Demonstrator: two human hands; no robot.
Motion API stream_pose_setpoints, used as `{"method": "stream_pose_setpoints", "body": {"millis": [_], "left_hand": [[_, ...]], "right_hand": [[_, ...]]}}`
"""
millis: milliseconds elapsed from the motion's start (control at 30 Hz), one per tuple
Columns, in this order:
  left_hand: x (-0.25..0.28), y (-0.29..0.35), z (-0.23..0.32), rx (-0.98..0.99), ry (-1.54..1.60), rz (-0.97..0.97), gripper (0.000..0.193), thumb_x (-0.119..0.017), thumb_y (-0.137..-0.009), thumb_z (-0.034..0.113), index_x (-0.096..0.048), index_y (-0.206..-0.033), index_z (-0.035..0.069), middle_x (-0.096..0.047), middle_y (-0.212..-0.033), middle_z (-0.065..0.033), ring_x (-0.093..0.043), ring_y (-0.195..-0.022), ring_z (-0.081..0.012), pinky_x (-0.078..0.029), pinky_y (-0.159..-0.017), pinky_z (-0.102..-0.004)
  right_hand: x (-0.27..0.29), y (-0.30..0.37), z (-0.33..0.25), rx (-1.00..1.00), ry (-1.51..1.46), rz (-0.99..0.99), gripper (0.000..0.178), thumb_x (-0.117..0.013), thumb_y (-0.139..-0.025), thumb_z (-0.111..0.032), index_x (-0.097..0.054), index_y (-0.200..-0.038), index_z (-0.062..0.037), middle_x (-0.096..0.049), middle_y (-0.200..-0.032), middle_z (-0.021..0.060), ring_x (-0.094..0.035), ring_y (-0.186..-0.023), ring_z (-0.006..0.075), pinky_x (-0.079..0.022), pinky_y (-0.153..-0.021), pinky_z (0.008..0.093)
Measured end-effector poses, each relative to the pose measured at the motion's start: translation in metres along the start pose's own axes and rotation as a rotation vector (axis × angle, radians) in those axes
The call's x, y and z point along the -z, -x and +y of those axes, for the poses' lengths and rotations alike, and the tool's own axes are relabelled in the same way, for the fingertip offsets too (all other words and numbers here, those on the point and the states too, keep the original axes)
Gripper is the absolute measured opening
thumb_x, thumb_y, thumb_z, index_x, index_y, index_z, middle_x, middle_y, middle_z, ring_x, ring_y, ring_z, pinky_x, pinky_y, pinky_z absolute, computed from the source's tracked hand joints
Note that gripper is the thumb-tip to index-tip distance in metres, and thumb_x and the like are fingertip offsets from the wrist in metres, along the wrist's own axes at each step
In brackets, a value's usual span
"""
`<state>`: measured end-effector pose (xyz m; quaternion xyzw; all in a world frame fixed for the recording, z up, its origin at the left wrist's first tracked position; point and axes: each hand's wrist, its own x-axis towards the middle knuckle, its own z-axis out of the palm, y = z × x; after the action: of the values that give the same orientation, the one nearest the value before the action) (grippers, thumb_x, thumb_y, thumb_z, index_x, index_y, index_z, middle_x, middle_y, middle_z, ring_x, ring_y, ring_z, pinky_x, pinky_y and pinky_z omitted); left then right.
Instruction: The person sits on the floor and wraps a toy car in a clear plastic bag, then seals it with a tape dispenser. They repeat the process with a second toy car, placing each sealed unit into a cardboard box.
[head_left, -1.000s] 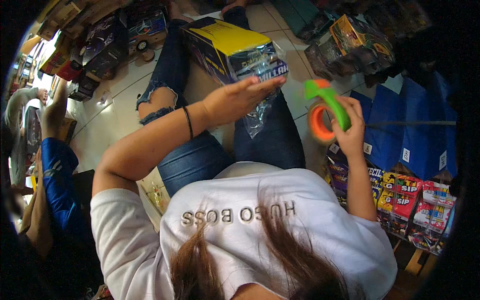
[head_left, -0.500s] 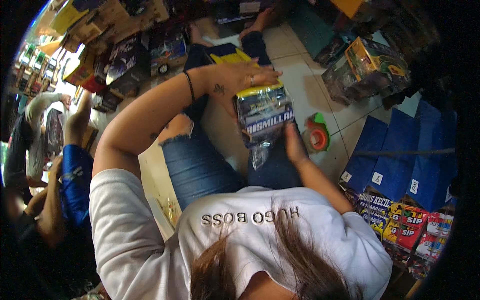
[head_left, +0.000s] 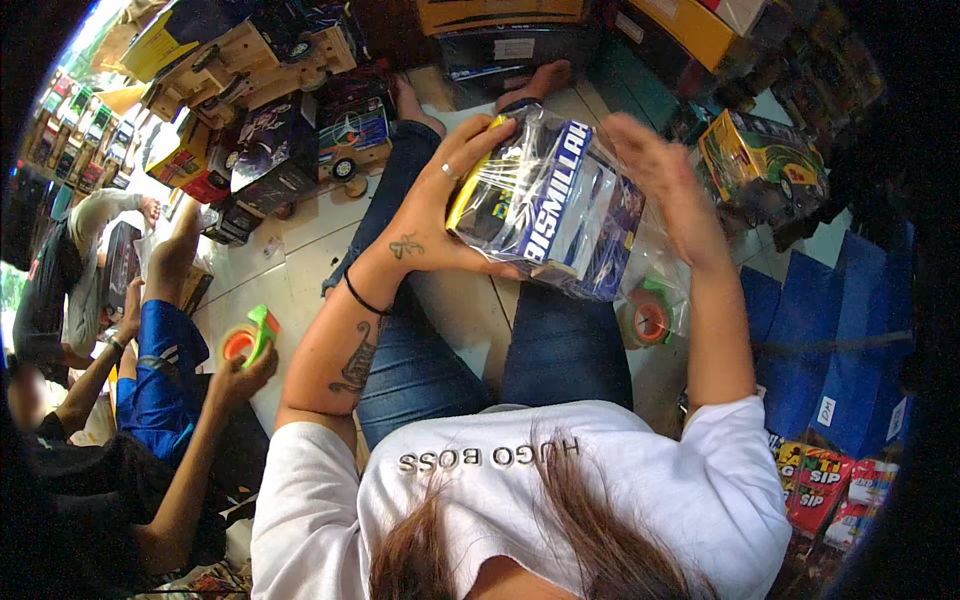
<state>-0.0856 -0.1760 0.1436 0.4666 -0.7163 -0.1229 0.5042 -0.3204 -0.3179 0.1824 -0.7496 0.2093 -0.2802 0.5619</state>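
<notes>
A boxy toy truck [head_left: 560, 200] in blue, white and yellow, wrapped in clear plastic, is held tilted above my lap. My left hand [head_left: 455, 205] grips its left side, the thumb along the lower edge and the fingers over the yellow top edge. My right hand [head_left: 665, 185], smeared by motion, is raised at the truck's right end with its fingers stretched out. Loose clear plastic [head_left: 655, 270] hangs from that end below my right hand. Behind this film, a green and orange tape dispenser [head_left: 650, 320] lies on the floor.
At the left, another person's hand [head_left: 245, 375] holds a second tape dispenser [head_left: 245, 340]. Wooden toy trucks [head_left: 350, 140] stand at the upper left, and a wrapped one [head_left: 765, 165] at the right. Blue panels [head_left: 800, 330] and snack packets [head_left: 820, 485] line the right side.
The truck has been lifted and turned, its lettered face now slanting. My left hand has shifted from its top to its left side. My right hand has risen from the lower end.
</notes>
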Motion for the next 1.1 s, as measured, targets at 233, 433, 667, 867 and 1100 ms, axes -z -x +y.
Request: {"method": "stream_pose_setpoints", "body": {"millis": [233,433,667,867,1100], "left_hand": [[0.009,0.01,-0.021,0.09,0.136,0.142,0.125,-0.094,-0.041,0.037,-0.033,-0.145,0.002,-0.035,-0.149,-0.0134,-0.032,-0.137,-0.0304,-0.022,-0.113,-0.0397],[0.016,0.026,-0.034,0.182,0.329,0.239,0.13,-0.094,-0.042,0.035,-0.026,-0.146,-0.002,-0.033,-0.149,-0.015,-0.033,-0.136,-0.0246,-0.024,-0.113,-0.0352],[0.022,0.039,-0.035,0.195,0.49,0.352,0.133,-0.094,-0.042,0.035,-0.021,-0.147,-0.002,-0.039,-0.144,-0.017,-0.043,-0.131,-0.026,-0.03,-0.111,-0.0381],[0.022,0.046,-0.033,0.175,0.591,0.381,0.135,-0.095,-0.042,0.034,-0.019,-0.148,-0.003,-0.038,-0.145,-0.0175,-0.041,-0.132,-0.026,-0.03,-0.111,-0.0386],[0.021,0.053,-0.033,0.171,0.529,0.421,0.143,-0.095,-0.042,0.039,-0.01,-0.15,0.001,-0.037,-0.144,-0.0201,-0.04,-0.132,-0.03,-0.031,-0.11,-0.0403]], "right_hand": [[-0.022,0.1,0.042,0.459,0.507,0.477,0.046,-0.064,-0.088,-0.034,-0.053,-0.119,-0.0008,-0.053,-0.119,0.0156,-0.053,-0.107,0.0265,-0.043,-0.09,0.0353],[-0.064,0.074,0.066,0.154,-0.149,0.297,0.018,-0.056,-0.094,-0.009,-0.055,-0.111,-0.0021,-0.061,-0.101,0.007,-0.057,-0.089,0.0132,-0.045,-0.079,0.0248],[-0.093,0.025,0.044,0.149,-0.328,0.252,0.026,-0.066,-0.084,-0.004,-0.057,-0.109,-0.0038,-0.065,-0.094,0.0084,-0.059,-0.085,0.019,-0.047,-0.077,0.0318],[-0.101,0.047,0.04,0.676,0.626,0.214,0.036,-0.048,-0.093,-0.031,-0.065,-0.103,-0.0002,-0.054,-0.123,0.0171,-0.038,-0.122,0.0373,-0.023,-0.103,0.0489],[-0.095,0.046,0.056,0.357,-0.191,-0.05,0.061,-0.045,-0.09,-0.051,-0.042,-0.126,-0.0019,-0.049,-0.125,0.0197,-0.036,-0.128,0.0339,-0.018,-0.109,0.0443]]}}
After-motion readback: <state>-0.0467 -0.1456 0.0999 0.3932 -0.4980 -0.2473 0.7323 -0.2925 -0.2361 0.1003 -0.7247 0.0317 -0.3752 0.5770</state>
